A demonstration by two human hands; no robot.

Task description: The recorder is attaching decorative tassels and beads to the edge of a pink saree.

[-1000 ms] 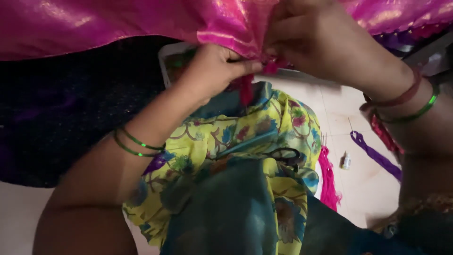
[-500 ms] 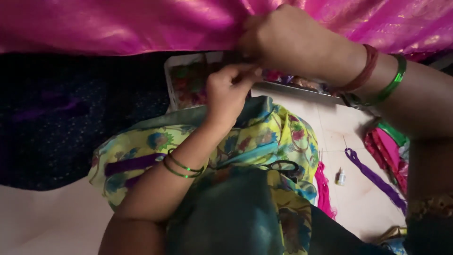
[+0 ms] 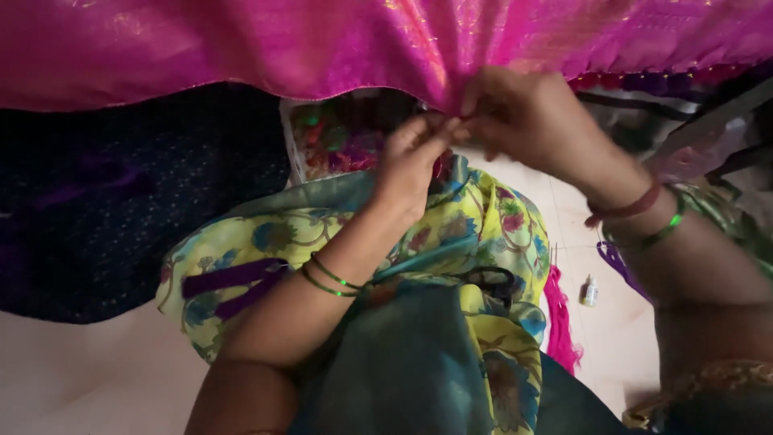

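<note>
Fingers of the left hand (image 3: 412,157) pinch the gathered lower edge of the shiny magenta fabric (image 3: 322,44), which stretches across the top of the view. Right hand (image 3: 527,117) is closed on the same bunched edge, touching the left fingertips. Green bangles (image 3: 332,279) ring the left wrist. Below the hands, black-handled scissors (image 3: 491,282) lie on yellow floral cloth (image 3: 483,225) over the lap. Pink threads (image 3: 560,318) and a small bottle (image 3: 590,291) rest on the floor nearby.

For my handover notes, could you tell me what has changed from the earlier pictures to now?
The left hand and right hand keep pinching the pink fabric at its edge, as before. The view drifted somewhat. Scissors stay on the lap.
</note>
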